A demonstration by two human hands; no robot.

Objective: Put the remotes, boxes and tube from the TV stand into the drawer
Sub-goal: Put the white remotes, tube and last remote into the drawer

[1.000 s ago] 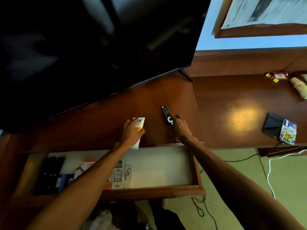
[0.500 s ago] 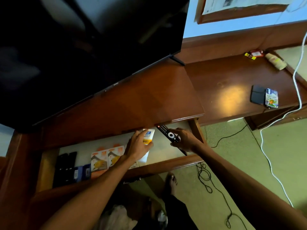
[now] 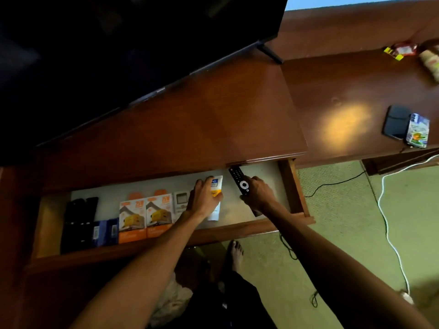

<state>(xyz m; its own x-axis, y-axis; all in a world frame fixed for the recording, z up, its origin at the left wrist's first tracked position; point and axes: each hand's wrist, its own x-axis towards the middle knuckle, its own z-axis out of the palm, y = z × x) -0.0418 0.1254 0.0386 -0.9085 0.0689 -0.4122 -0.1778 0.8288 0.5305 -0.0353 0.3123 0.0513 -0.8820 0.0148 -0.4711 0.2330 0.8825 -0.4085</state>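
Note:
The drawer [image 3: 298, 193] of the wooden TV stand [image 3: 213, 129] is pulled out. My left hand [image 3: 204, 198] holds a white and yellow tube [image 3: 215, 189] low inside the drawer, right of centre. My right hand [image 3: 257, 194] grips a black remote [image 3: 239, 181] by its lower half, further right in the drawer. Lying in the drawer from the left are black remotes [image 3: 76, 224], two blue boxes [image 3: 105, 231], two orange boxes [image 3: 145, 217] and a white remote [image 3: 181, 200], partly hidden by my left hand.
A dark TV [image 3: 118, 51] stands on the stand's top. The lower desk at the right carries a black device [image 3: 395, 121], a colourful pack [image 3: 418, 130] and small packets [image 3: 401, 50]. Black [image 3: 332, 184] and white [image 3: 389, 229] cables run over the green carpet. My bare foot [image 3: 236, 254] is below the drawer.
Both hands carried the tube and the black remote off the stand's top and down into the open drawer, where they now sit lower and deeper.

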